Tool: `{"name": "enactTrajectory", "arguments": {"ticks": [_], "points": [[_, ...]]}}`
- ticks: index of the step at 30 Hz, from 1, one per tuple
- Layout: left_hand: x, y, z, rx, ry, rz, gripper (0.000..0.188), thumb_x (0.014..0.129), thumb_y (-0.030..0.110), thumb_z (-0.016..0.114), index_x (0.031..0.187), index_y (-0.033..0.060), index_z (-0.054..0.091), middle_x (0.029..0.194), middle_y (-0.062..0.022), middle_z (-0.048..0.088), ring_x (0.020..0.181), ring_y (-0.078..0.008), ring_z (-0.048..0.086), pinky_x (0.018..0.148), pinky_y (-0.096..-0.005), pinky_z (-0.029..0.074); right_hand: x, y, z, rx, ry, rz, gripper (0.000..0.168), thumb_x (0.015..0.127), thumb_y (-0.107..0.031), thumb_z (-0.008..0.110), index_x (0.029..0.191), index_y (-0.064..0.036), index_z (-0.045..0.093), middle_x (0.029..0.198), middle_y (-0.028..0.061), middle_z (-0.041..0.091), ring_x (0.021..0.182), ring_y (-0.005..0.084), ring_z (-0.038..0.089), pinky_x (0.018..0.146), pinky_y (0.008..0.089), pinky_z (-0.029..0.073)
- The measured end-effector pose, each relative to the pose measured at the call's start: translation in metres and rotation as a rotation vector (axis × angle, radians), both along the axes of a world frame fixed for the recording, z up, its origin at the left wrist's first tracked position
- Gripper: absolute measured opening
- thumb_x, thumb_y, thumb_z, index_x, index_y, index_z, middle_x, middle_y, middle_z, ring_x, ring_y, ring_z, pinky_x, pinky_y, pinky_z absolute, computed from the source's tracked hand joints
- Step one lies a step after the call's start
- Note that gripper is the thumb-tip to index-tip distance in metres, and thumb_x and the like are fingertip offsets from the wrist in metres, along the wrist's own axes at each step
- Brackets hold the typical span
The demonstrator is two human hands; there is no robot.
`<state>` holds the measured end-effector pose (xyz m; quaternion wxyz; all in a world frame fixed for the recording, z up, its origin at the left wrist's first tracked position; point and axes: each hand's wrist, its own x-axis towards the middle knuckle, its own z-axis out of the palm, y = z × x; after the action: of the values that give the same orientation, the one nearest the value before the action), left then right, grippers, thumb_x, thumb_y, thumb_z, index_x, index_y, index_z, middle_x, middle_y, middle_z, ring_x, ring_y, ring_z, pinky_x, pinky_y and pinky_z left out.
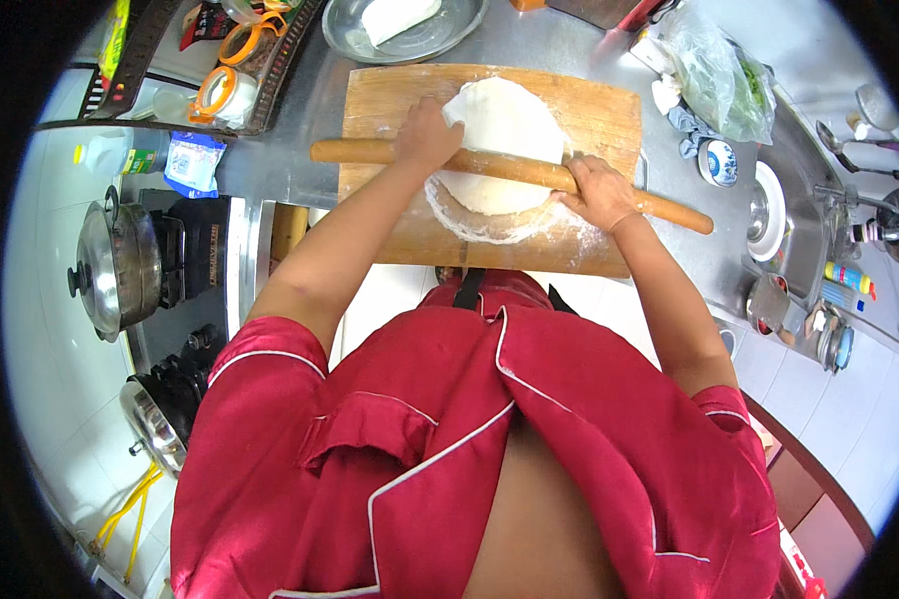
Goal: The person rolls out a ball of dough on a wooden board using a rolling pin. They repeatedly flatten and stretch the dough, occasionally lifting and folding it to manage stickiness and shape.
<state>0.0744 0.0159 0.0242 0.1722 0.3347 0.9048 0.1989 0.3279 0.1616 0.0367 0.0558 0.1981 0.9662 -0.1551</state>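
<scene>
A long wooden rolling pin [509, 165] lies slantwise across a round sheet of white dough [506, 116] on a wooden board [389, 90]. My left hand [428, 133] lies over the pin left of centre, its fingers reaching past it beside the dough's left edge. Whether those fingers curl around the pin is hidden. My right hand [601, 192] grips the pin right of the dough, fingers on its far side and thumb on the near side. Flour is dusted in an arc along the dough's near edge. Both ends of the pin stick out past my hands.
Beyond the board, a metal plate [337, 34] holds another white piece of dough [397, 16]. Right are a plastic bag of greens [719, 82], a blue-and-white bowl [718, 162] and a sink [801, 224]. A lidded pot [116, 262] and jar rack [273, 82] stand left.
</scene>
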Motion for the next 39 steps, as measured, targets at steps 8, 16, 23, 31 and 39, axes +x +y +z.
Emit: {"name": "enactTrajectory", "arguments": {"ticks": [8,16,23,31,39], "points": [[-0.002,-0.008,0.004,0.12,-0.318,-0.116,0.056,0.074,0.024,0.07,0.12,-0.004,0.055,0.113,-0.0236,0.065,0.105,-0.0347,0.064,0.09,-0.0386,0.05,0.038,-0.067,0.033,0.147,0.032,0.037,0.043,0.083,-0.037,0.068,0.107,-0.003,0.058,0.108,0.017,0.061,0.103,0.0333,0.059,0.087,0.042,0.05],[-0.007,-0.043,0.05,0.499,-0.405,-0.04,0.047,0.077,0.018,0.068,0.119,-0.0024,0.062,0.102,-0.017,0.071,0.094,-0.0253,0.068,0.084,-0.0345,0.051,0.064,-0.132,0.046,0.049,0.071,-0.036,0.04,0.082,-0.038,0.068,0.101,-0.004,0.059,0.102,0.0151,0.062,0.1,0.0331,0.06,0.084,0.0426,0.05],[0.018,-0.03,0.094,0.378,-0.046,-0.106,0.041,0.077,0.02,0.066,0.113,0.0011,0.066,0.105,-0.0234,0.068,0.1,-0.0363,0.066,0.09,-0.0413,0.05,0.073,-0.135,0.036,-0.041,0.306,0.043,0.042,0.081,-0.039,0.07,0.103,-0.005,0.058,0.099,0.0158,0.061,0.096,0.0348,0.06,0.078,0.0432,0.049],[0.122,0.038,0.034,0.116,-0.048,-0.226,0.043,0.08,0.023,0.062,0.116,-0.0004,0.062,0.103,-0.0257,0.067,0.101,-0.0382,0.065,0.092,-0.0425,0.05,0.1,-0.116,0.028,-0.148,0.274,0.043,0.041,0.079,-0.034,0.072,0.104,-0.005,0.057,0.098,0.0143,0.06,0.093,0.035,0.059,0.077,0.0449,0.049],[0.113,0.037,0.014,-0.095,0.182,-0.279,0.061,0.085,0.045,0.062,0.13,0.0044,0.058,0.115,-0.0242,0.064,0.113,-0.0391,0.058,0.101,-0.0398,0.045,0.132,-0.095,0.004,-0.201,0.285,0.021,0.037,0.078,-0.032,0.072,0.1,-0.006,0.058,0.099,0.0139,0.061,0.095,0.0338,0.06,0.079,0.0431,0.05]]}}
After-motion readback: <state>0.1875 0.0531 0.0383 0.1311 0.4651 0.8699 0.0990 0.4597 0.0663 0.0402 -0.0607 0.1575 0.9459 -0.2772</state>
